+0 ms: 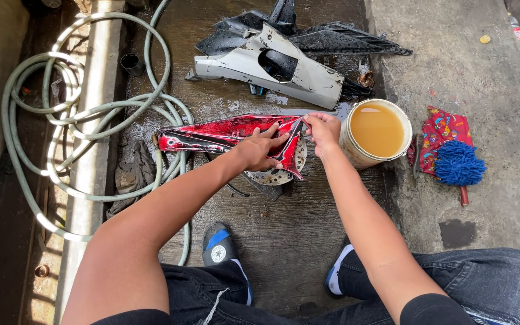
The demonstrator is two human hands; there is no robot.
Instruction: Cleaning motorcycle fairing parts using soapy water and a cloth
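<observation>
- Nearest the lens, two bare forearms rise from 6 o'clock over dark jeans (489,283) and a pair of black-and-blue sneakers (221,247) planted on wet concrete.
- Left hand (259,149) lies flat, fingers spread, on top of the red motorcycle fairing panel (212,135) near its right end.
- Right hand (322,129) pinches the panel's pointed right tip between thumb and fingertips, just at 9 o'clock of the bucket.
- Red panel sits at the centre of the view, stretched from 9 to 3 o'clock, wet and streaked with suds, lying over a perforated metal brake disc (284,171) that shows under its right end.
- At 12 o'clock of the panel lie a white fairing piece (242,63) and black fairing parts (338,39), partly stacked.
- White bucket (356,153) of murky brown water stands at 3 o'clock, touching the raised concrete kerb.
- On the kerb farther toward 3 o'clock rest a red patterned cloth (446,129) and a blue microfibre mop head (458,164), overlapping.
- Pale green hose (61,108) coils at 9 o'clock, with a dark wet rag (130,174) just beside the panel's left end.
</observation>
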